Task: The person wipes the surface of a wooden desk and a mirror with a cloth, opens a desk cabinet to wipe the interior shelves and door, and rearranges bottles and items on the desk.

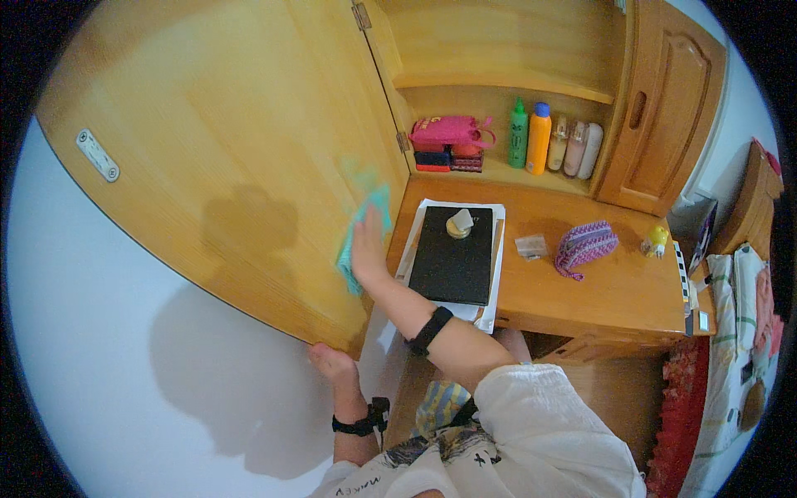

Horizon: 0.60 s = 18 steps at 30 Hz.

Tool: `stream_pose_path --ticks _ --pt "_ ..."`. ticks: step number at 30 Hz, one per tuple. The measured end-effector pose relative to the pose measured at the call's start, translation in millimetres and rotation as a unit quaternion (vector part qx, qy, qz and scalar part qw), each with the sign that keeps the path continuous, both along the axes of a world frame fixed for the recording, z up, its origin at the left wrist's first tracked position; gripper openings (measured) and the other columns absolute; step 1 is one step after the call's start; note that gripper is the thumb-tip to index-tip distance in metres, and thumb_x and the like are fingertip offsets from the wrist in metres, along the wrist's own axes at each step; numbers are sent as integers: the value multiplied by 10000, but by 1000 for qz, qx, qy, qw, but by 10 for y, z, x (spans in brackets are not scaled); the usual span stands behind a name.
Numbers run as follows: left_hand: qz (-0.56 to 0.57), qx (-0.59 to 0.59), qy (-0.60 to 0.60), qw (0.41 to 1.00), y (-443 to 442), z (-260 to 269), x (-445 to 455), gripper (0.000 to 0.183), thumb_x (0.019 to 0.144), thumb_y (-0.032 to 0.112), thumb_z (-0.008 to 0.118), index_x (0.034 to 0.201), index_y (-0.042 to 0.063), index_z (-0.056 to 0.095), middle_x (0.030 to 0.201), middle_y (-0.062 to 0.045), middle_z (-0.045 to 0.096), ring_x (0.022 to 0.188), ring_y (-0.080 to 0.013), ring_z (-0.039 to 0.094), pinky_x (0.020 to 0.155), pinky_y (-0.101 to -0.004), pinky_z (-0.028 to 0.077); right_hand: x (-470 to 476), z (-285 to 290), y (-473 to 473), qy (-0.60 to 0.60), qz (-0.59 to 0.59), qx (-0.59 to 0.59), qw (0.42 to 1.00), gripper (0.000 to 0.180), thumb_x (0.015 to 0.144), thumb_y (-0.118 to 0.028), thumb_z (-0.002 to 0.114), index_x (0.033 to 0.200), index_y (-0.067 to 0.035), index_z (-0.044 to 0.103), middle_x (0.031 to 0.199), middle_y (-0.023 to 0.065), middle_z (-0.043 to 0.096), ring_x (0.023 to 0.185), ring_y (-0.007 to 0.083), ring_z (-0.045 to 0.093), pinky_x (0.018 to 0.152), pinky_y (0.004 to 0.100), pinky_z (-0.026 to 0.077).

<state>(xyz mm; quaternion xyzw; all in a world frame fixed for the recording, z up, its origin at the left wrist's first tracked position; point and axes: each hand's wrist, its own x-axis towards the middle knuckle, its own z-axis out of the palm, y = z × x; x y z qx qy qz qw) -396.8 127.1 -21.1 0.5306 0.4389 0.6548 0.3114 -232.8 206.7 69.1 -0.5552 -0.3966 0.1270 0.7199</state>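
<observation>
My right hand (369, 249) presses a turquoise cloth (346, 256) flat against the inner face of an open wooden cabinet door (249, 137). The cloth's upper end is blurred. Down at the door's lower edge, my left hand (336, 366) holds the wood near the corner, with part of its fingers hidden. Each forearm wears a black strap (429, 330). Hinges (403, 142) join the door to a wooden shelf unit, and a white metal catch plate (98, 155) is screwed on near its outer edge.
Right of the door, a wooden desk (585, 299) bears a black notebook (451, 267) on papers, a purple knitted pouch (585, 246) and a small yellow figure (655, 241). Several bottles (539, 140) and a pink bag (451, 129) stand on the shelf. A bed (725, 373) lies at far right.
</observation>
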Motion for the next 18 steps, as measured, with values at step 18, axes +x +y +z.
stream_pose_path --ticks 18 --pt "4 73 -69 995 164 42 -67 721 1000 569 390 1292 -87 454 1272 -241 528 1125 -319 524 977 -451 426 87 435 -176 -94 172 -279 940 892 873 -85 498 1499 65 -119 1497 453 29 1361 516 326 1108 452 367"
